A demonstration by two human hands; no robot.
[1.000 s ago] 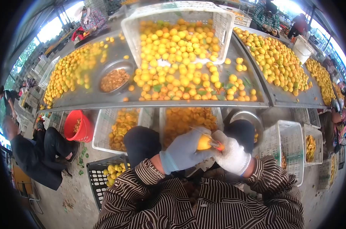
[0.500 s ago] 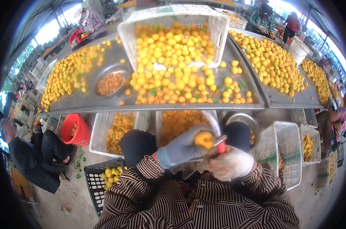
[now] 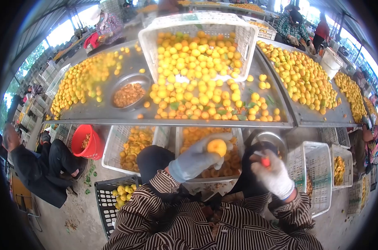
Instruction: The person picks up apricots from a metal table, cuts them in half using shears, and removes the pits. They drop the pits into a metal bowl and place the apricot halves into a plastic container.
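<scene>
My left hand (image 3: 193, 160), in a grey-blue glove, holds a round yellow peach (image 3: 217, 147) between thumb and fingers, above a white crate (image 3: 210, 180) of orange fruit pieces. To the right, my white-gloved right hand (image 3: 273, 173) is closed around a small red-handled tool (image 3: 265, 161). Motion smears the tool's metal end, so its kind does not show. The two hands are apart. On the metal table (image 3: 126, 118) before me, a tipped white crate (image 3: 148, 54) spills many yellow peaches (image 3: 197, 89) toward the front edge.
A metal bowl (image 3: 145, 93) of brown-orange scraps stands on the table. Below are another white crate (image 3: 107, 154), a red bucket (image 3: 99, 143), a black crate (image 3: 103, 200), a steel bowl (image 3: 282, 143) and stacked crates (image 3: 318, 179). A person (image 3: 39, 162) sits at left; others work behind.
My right hand has drawn away to the right with the red-handled tool, off the peach. My left hand has turned and lifted the peach slightly. The view has shifted a little.
</scene>
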